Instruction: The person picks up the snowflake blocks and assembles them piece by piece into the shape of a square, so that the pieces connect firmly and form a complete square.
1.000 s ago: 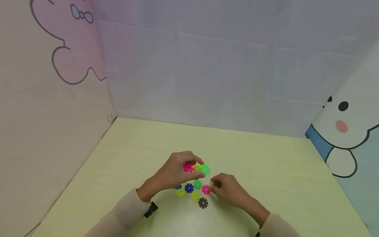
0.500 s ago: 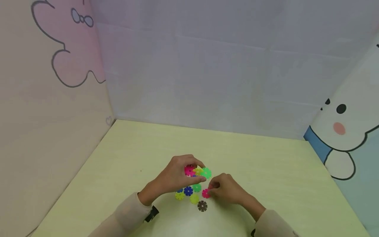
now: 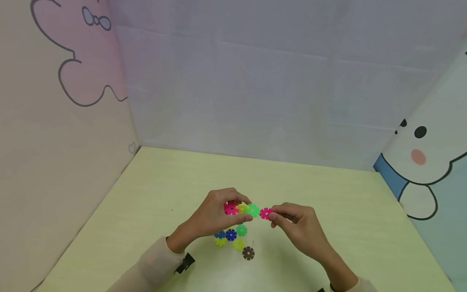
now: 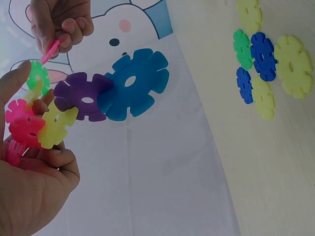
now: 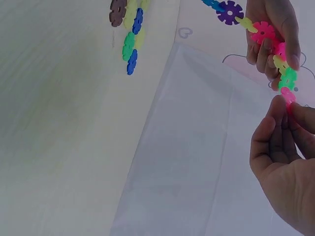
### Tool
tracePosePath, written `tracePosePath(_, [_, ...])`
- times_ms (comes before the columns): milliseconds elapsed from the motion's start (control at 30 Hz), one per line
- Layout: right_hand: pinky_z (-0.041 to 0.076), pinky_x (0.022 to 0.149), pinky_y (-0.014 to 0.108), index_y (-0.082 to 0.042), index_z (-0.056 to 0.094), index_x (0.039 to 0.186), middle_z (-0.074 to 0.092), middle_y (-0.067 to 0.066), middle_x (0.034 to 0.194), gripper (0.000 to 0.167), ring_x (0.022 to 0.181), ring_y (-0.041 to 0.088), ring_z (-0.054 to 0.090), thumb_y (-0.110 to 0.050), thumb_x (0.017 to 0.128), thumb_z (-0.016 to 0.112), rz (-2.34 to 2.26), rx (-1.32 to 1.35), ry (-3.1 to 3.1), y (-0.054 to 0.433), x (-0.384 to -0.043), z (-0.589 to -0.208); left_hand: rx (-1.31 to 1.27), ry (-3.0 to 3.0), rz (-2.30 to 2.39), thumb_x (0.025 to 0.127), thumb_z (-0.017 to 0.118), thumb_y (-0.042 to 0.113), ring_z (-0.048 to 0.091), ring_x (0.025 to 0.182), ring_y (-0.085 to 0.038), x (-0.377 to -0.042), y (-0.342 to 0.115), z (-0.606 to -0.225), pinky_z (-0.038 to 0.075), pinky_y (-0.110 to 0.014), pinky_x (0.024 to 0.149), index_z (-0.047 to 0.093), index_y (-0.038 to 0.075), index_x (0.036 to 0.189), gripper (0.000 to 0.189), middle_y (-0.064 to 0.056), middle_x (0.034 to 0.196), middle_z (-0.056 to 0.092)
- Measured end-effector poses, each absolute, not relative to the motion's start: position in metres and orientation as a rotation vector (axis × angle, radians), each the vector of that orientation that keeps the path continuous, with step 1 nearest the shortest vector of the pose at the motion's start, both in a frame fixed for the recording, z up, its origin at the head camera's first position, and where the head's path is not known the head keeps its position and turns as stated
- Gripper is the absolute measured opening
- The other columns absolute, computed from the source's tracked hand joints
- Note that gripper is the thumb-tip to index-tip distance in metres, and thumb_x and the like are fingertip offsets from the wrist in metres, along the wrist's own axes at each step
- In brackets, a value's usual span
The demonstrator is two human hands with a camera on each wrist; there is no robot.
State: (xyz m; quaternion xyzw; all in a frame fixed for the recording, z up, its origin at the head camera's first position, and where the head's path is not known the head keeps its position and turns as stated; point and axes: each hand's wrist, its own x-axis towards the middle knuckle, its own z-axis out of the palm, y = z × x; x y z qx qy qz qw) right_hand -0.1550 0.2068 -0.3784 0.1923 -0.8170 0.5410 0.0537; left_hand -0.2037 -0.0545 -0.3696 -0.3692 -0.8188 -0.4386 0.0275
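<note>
Far table edge (image 3: 257,161) well beyond pink disc (image 3: 265,213)

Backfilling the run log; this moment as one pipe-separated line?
left hand: holds disc chain | right hand: pinches pink disc by chain's green end disc, contact unclear | table: loose discs

My left hand (image 3: 218,210) holds, in a row, a magenta disc (image 3: 231,209), a yellow disc (image 3: 241,208) and a bright green disc (image 3: 253,210). Just right of the bright green disc, my right hand (image 3: 305,230) pinches a pink disc (image 3: 265,213). Nearer me than the bright green disc, a brown disc (image 3: 248,253) and a dark blue disc (image 3: 231,235) lie on the pale table (image 3: 328,194).
</note>
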Motion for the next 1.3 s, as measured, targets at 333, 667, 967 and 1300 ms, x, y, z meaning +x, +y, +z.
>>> tracePosePath(333, [0.055, 0.070, 0.023, -0.018, 0.079, 0.097, 0.072, -0.001, 0.077, 0.013, 0.071, 0.009, 0.066, -0.006, 0.095, 0.073, 1.471, 0.643, -2.390, 0.198, -0.149, -0.376, -1.135, -2.556, -1.420, 0.086, 0.086, 0.027, 0.054, 0.074, -0.003, -0.198, -0.053, -0.367, 0.052, -0.019, 0.062, 0.077, 0.016, 0.112, 0.030, 0.006, 0.090, 0.068])
tracePosePath(667, [0.052, 0.063, 0.021, -0.015, 0.079, 0.096, 0.069, -0.009, 0.074, 0.015, 0.067, 0.006, 0.062, -0.001, 0.090, 0.076, 1.353, 0.680, -2.312, 0.193, -0.151, -0.377, -1.132, -2.507, -1.478, 0.084, 0.086, 0.024, 0.053, 0.071, -0.002, -0.199, -0.048, -0.365, 0.049, -0.019, 0.061, 0.078, 0.015, 0.109, 0.028, 0.004, 0.087, 0.070])
tracePosePath(967, [0.053, 0.064, 0.022, -0.014, 0.077, 0.096, 0.068, -0.006, 0.075, 0.014, 0.068, 0.006, 0.063, -0.001, 0.091, 0.075, 1.433, 0.665, -2.342, 0.194, -0.151, -0.378, -1.080, -2.560, -1.491, 0.087, 0.085, 0.032, 0.052, 0.075, -0.004, -0.195, -0.046, -0.370, 0.049, -0.020, 0.064, 0.077, 0.019, 0.110, 0.028, 0.007, 0.089, 0.069])
tracePosePath(1300, [0.054, 0.062, 0.027, -0.018, 0.079, 0.097, 0.072, -0.001, 0.085, 0.009, 0.071, 0.014, 0.062, -0.013, 0.097, 0.072, 1.662, 0.585, -2.438, 0.199, -0.158, -0.367, -1.090, -2.557, -1.326, 0.091, 0.079, 0.035, 0.061, 0.088, -0.002, -0.198, -0.049, -0.370, 0.045, -0.037, 0.088, 0.077, 0.026, 0.112, 0.022, 0.017, 0.102, 0.072])
